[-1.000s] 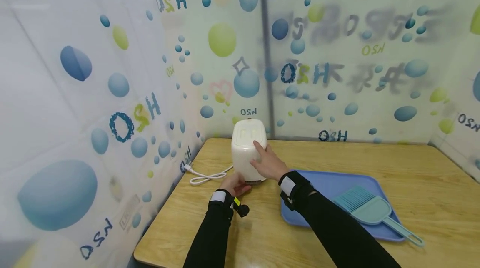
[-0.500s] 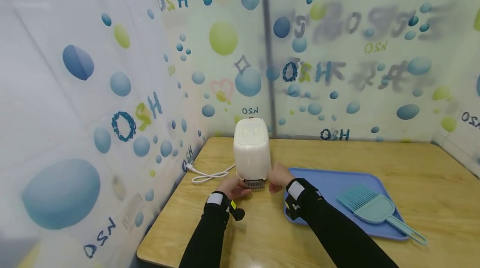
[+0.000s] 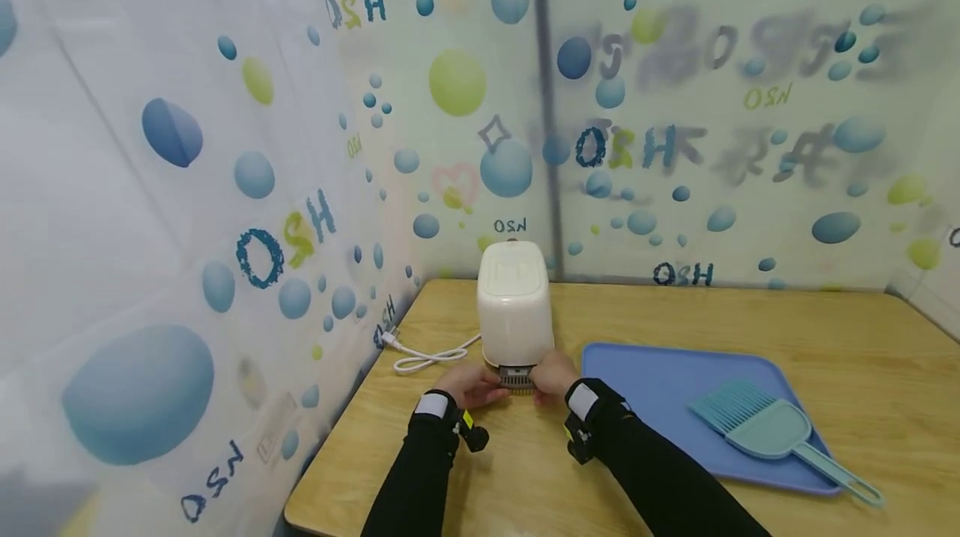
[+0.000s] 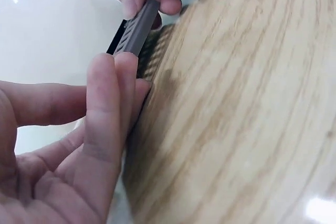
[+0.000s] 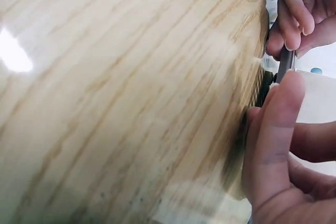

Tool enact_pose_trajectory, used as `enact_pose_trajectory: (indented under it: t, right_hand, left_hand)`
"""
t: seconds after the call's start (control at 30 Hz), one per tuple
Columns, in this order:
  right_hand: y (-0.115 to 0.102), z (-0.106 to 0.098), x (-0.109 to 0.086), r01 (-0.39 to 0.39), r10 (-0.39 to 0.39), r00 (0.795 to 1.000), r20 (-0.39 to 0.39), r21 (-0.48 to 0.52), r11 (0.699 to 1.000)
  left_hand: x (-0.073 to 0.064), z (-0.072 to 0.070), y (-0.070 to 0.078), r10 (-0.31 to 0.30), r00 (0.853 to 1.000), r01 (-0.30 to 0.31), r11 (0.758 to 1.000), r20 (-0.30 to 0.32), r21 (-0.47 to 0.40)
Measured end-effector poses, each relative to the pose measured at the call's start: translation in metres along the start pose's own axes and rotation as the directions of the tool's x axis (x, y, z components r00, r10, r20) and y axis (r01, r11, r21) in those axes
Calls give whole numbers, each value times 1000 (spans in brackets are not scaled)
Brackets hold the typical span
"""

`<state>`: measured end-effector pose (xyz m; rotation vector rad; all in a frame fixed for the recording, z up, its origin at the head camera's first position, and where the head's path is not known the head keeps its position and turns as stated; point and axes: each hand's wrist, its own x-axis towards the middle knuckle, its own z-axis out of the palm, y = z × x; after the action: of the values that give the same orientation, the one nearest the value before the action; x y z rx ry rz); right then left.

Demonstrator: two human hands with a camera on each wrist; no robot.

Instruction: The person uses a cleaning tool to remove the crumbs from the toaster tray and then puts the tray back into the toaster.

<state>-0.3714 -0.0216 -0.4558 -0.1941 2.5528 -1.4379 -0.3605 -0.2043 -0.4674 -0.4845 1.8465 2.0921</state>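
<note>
A white toaster (image 3: 514, 303) stands near the back left of the table, its narrow end toward me. From the foot of that end sticks out a grey slotted crumb tray (image 3: 515, 377), low over the wood. My left hand (image 3: 471, 384) holds the tray's left side with its fingertips. On the right side, my right hand (image 3: 554, 373) pinches it. The left wrist view shows the slotted edge of the crumb tray (image 4: 137, 29) between both hands' fingertips. In the right wrist view only a thin strip of the tray (image 5: 285, 62) shows. The tray's inner part is hidden.
A white power cord (image 3: 431, 356) lies looped left of the toaster. A blue tray (image 3: 645, 387) sits to the right, with a light-blue dustpan and toothed edge (image 3: 772, 429) lying on it. Patterned curtains (image 3: 465, 103) hang behind and at the left.
My right hand has come down from the toaster's top to the crumb tray. The crumb tray shows further out of the toaster's base now. My left hand stays at the base.
</note>
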Motion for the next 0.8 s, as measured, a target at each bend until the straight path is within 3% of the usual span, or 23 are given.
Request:
enact_pose_trajectory:
  t: [0.17,0.3,0.5,0.8]
  right_hand:
    - [-1,-5,1,22,-22,1000,0,-62,998]
    - [0,-7,0,7,-5,1000,25,-87,996]
    - [-1,-11,-6,-31,35,995,92,-54,998]
    - [-1,-9,-23,20,-13,994,107,-59,998]
  left_hand:
    - [-2,3,6,59,998,-57,993,-11,106]
    - [-10,5,8,67,998,-65,983,-9,174]
    - [-24,7,16,36,999,-40,951,17,306]
    - [-33,1,21,-25,994,-28,886,108,463]
